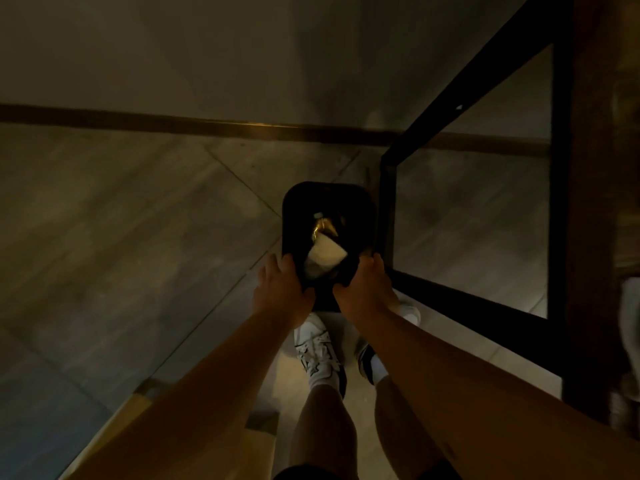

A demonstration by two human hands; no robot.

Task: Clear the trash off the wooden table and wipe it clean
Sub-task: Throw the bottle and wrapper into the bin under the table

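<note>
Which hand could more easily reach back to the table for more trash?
Probably the right hand: the table frame stands on its side. Both it and the left hand grip the black bin.

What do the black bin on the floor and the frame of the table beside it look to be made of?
The black rectangular bin looks like matte plastic: rounded corners, dull smooth rim, though the dim light leaves it open. Both hands, left hand and right hand, grip its near rim. The black table frame looks like painted metal: thin straight square-edged bars. The table edge above looks like dark brown wood.
</note>
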